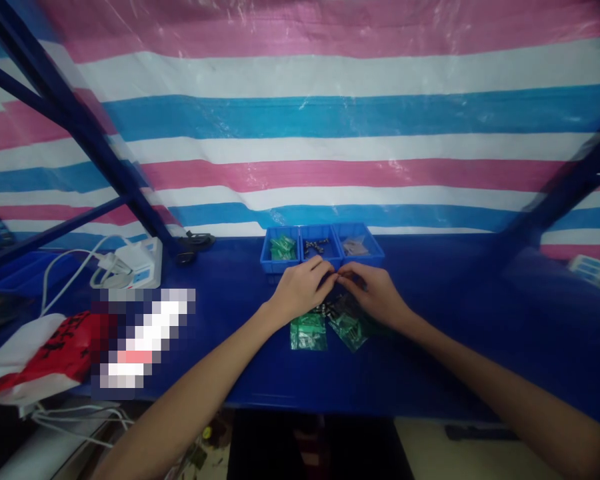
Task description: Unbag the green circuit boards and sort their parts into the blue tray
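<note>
My left hand [304, 288] and my right hand [373, 293] meet just in front of three small blue bins. Their fingertips are pinched together, almost touching. Whatever lies between them is too small to make out. Beneath the hands, two small transparent bags with green contents, a left bag [309, 333] and a right bag [351, 332], lie on the blue table [260, 380]. Small dark metal parts [323, 309] show beside them. Green packets fill the left bin [266, 267]; small metal pieces lie in the middle bin [330, 256]; the right bin [377, 251] holds pale brownish pieces.
To the left are a white power strip [155, 263] with cables, a black cable [200, 239] and a red-and-white bag [65, 350]. Blue frame bars [100, 150] rise at both sides. A striped plastic sheet [330, 120] hangs behind the table.
</note>
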Available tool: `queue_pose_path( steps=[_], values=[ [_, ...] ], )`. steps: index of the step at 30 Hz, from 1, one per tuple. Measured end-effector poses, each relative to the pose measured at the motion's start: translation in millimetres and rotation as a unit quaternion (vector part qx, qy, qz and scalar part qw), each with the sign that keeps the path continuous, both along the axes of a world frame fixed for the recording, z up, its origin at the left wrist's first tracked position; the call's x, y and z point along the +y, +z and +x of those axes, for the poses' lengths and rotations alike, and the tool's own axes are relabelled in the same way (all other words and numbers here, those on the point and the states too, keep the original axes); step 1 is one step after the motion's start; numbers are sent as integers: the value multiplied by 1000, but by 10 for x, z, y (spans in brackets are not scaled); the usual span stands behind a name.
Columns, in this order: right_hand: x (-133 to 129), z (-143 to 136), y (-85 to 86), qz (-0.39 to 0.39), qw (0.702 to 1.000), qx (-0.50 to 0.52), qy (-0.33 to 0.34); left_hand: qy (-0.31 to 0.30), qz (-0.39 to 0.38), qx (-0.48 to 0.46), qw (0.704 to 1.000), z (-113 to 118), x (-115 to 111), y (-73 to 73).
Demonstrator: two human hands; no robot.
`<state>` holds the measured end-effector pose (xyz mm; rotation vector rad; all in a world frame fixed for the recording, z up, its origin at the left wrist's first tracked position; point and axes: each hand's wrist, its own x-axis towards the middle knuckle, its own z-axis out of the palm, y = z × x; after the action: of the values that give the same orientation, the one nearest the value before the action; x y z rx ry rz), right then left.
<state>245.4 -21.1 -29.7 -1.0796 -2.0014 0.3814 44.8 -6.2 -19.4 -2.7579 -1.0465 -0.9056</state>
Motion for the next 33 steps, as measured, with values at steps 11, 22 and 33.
queue_pose_path(
  steps=[11,22,33],
  values=[
    [5,7,14,8,1000,-6,-5,-18,18,13,1000,-40,40,-21],
    [3,12,-24,16,999,-30,18,-22,22,-1,1000,-23,19,16],
    [-38,13,65,-25,1000,11,4,-60,-10,-115,992,29,0,-32]
  ],
)
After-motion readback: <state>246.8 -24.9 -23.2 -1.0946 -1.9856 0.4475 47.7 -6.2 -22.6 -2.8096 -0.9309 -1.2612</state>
